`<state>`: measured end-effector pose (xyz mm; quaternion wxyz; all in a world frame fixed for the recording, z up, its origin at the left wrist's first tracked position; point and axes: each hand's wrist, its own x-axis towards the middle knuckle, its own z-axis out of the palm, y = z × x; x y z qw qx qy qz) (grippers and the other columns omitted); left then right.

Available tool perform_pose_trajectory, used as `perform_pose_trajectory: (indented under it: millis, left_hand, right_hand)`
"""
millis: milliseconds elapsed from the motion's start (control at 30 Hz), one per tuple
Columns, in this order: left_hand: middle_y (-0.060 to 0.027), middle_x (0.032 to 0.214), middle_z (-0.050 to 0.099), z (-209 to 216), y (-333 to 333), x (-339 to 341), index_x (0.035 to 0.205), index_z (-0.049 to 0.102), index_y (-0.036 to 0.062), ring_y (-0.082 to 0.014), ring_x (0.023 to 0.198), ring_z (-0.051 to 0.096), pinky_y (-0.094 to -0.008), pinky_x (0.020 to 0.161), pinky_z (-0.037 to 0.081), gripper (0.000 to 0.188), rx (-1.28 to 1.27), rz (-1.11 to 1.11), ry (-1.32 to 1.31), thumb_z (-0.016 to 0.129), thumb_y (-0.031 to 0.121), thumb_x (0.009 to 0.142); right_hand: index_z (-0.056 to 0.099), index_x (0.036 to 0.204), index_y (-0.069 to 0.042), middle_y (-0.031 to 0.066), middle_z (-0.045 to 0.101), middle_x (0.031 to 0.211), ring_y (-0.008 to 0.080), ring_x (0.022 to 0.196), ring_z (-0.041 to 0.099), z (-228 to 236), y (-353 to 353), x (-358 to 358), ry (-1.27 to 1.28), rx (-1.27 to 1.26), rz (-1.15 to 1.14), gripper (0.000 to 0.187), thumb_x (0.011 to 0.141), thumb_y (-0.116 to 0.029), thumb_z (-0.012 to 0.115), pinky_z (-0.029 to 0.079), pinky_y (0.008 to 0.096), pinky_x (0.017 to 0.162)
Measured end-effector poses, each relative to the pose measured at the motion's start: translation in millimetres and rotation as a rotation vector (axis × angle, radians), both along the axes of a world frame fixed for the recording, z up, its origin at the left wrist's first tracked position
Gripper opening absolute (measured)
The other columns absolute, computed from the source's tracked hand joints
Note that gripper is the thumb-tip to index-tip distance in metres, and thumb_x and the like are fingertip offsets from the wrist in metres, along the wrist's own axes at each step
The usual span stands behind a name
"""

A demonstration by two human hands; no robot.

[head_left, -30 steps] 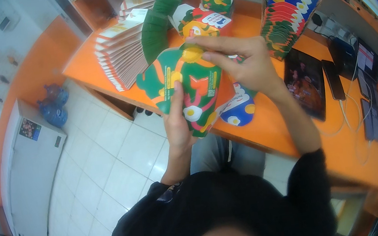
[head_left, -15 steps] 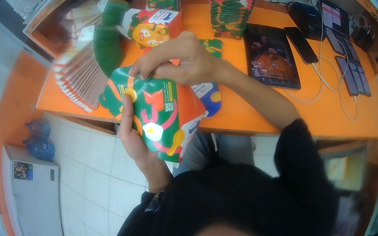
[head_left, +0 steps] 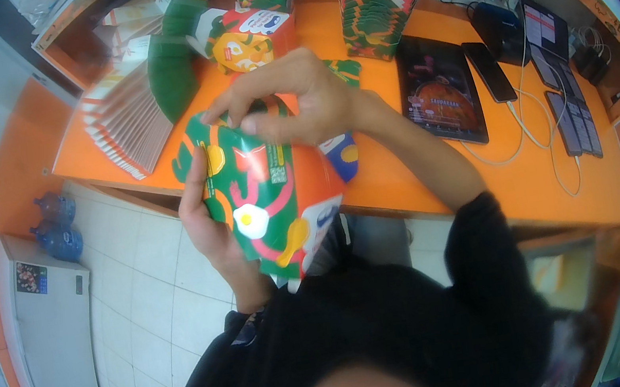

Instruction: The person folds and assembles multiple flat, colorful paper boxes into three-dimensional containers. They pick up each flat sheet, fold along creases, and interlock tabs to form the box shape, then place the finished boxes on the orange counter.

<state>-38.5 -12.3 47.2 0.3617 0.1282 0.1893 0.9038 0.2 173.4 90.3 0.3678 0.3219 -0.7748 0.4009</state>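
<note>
A printed cardboard food box [head_left: 266,192], green on one side and orange on the other, is held tilted in front of my body near the table's front edge. My left hand [head_left: 208,217] grips its left side, thumb along the green face and the other fingers hidden behind. Over its upper edge, my right hand [head_left: 300,99] has curled fingers pinching the cardboard. Just beyond my hands lies a folded printed box [head_left: 243,42] in green, orange and white. A blue printed piece of cardboard [head_left: 342,155] shows partly behind the held box.
Fanned flat cartons [head_left: 129,112] lie at the left of the orange table [head_left: 395,173]. A tall stack of nested boxes [head_left: 380,3] stands at the back. To the right are a tablet [head_left: 439,90], a phone [head_left: 490,70], more phones [head_left: 576,120] and white cables [head_left: 528,125].
The held box has shifted slightly downward and tilted a little, with both hands still on it. My right fingers have moved slightly along its upper edge.
</note>
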Motion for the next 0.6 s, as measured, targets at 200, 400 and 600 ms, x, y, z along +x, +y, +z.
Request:
perform_pose_trajectory:
  millis: [200, 400, 600]
  left_hand:
    - [-0.0163, 0.119, 0.060, -4, -1, 0, 0.125, 0.047, -0.0038, -0.0242, 0.104, 0.063, -0.0358, 0.089, 0.052, 0.034, -0.017, 0.229, 0.146, 0.050, 0.016, 0.097]
    - [-0.0142, 0.115, 0.060, -6, -1, 16, 0.125, 0.048, -0.0047, -0.0206, 0.100, 0.062, -0.0319, 0.085, 0.051, 0.037, -0.245, 0.529, 0.279, 0.058, 0.009, 0.092]
    - [-0.0150, 0.112, 0.062, -11, -5, 15, 0.124, 0.049, -0.0051, -0.0217, 0.097, 0.063, -0.0323, 0.083, 0.052, 0.039, -0.263, 0.604, 0.443, 0.060, 0.010, 0.090]
  right_hand:
    - [0.056, 0.113, -0.004, 0.0091, 0.067, 0.110, 0.0189, 0.089, 0.070, -4, -24, -4, -0.116, -0.089, -0.090, 0.026, 0.088, -0.009, 0.062, 0.055, 0.0297, 0.075]
    - [0.044, 0.130, 0.001, 0.0212, 0.061, 0.118, 0.0362, 0.109, 0.060, -10, -32, -3, -0.081, -0.010, -0.216, 0.041, 0.092, -0.011, 0.055, 0.050, 0.0389, 0.091]
    - [0.040, 0.138, -0.004, 0.0167, 0.056, 0.130, 0.0313, 0.122, 0.053, -3, -37, 3, -0.019, -0.075, -0.082, 0.043, 0.097, -0.015, 0.049, 0.043, 0.0366, 0.102]
